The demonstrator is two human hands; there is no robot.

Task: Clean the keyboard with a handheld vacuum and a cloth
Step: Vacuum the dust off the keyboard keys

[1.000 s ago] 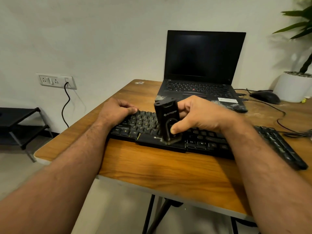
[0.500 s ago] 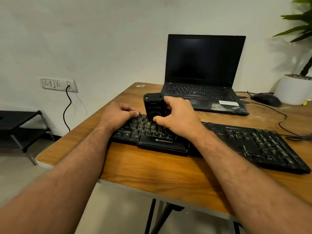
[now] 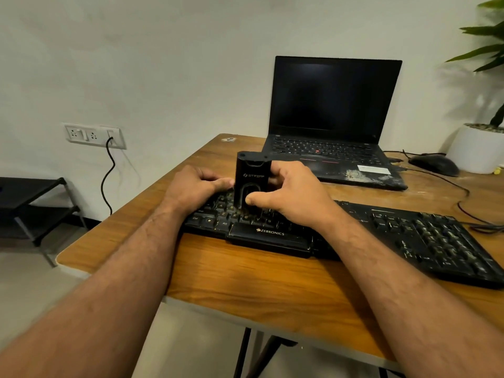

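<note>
A black, dusty keyboard (image 3: 425, 236) lies across the wooden table (image 3: 245, 279). A small black handheld vacuum (image 3: 251, 175) stands upright with its lower end on the keys of the keyboard's left half. My right hand (image 3: 289, 195) grips the vacuum from the right, thumb on its front. My left hand (image 3: 197, 186) is curled over the keyboard's left end, holding it, with the thumb touching the vacuum's side. I see no cloth.
An open black laptop (image 3: 332, 118) with a dusty palm rest stands behind the keyboard. A black mouse (image 3: 433, 165) and cables lie at the back right beside a white plant pot (image 3: 477, 148). A wall socket (image 3: 94, 135) with a black cord and a low black rack (image 3: 32, 205) are left.
The vacuum moved left from the keyboard's front middle to the left keys, first tipped over them, now upright again. My left hand stayed on the keyboard's left end.
</note>
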